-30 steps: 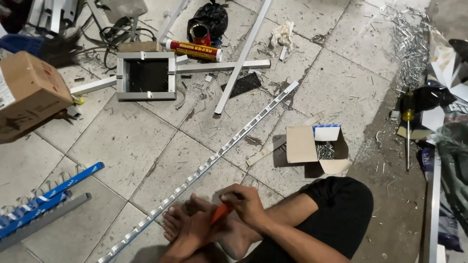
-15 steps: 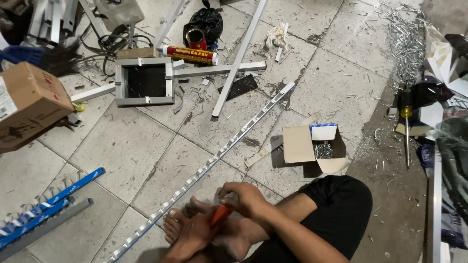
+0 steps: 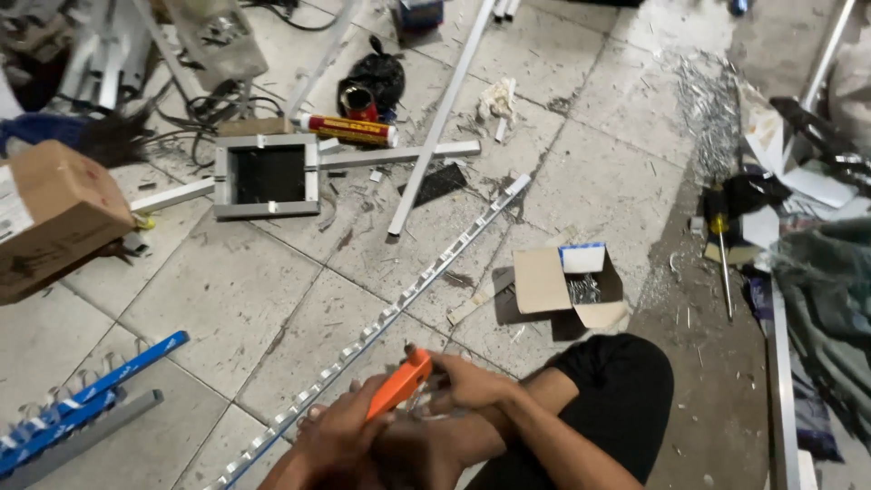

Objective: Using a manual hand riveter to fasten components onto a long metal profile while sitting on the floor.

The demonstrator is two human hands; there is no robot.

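— Where's the orange tool [image 3: 400, 384]?
— Low in the view, near the person's feet. The left hand [image 3: 340, 436] has its grip wrapped tight around the handle, and the right hand [image 3: 463, 383] pinches at its tip, fingers pressed together.

— What's next to it?
— A long notched metal strip [image 3: 399, 307] runs just left of the hands, slanting from near left to far right across the tiled floor [image 3: 227, 299]. An open cardboard box of screws [image 3: 572, 286] sits just beyond the black-clad knee [image 3: 617, 381].

— And the floor?
— Pale tiles, dirty, littered with metal shavings [image 3: 708, 100] far right. A square metal frame [image 3: 266, 176] and a sealant tube [image 3: 349, 130] lie far left, blue rails [image 3: 86, 395] near left, a screwdriver [image 3: 721, 245] at right. The barest patch of tile is to the left of the strip.

— Changed from before?
— The orange tool is raised higher and shows more fully than half a second ago; the clutter hasn't moved.
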